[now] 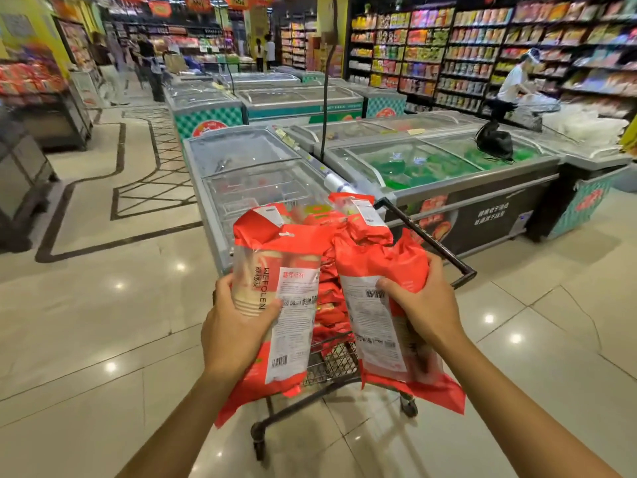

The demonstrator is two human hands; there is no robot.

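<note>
My left hand (238, 326) grips a red and clear pack of paper cups (275, 267) with a white label, held upright above a wire shopping cart (331, 367). My right hand (424, 305) grips a bunch of similar red packs (382, 257), also with a white barcode label facing me. More red packs (329, 305) fill the cart below both hands. The cart's dark handle (431, 239) runs behind the right-hand packs.
Glass-topped chest freezers (255, 167) stand just beyond the cart, one with green packages (413, 167) and a black bag (493, 139) on its lid. Stocked shelves (482, 46) line the right. A person (513, 84) crouches there; other people stand far back. Tiled floor (86, 305) spreads left.
</note>
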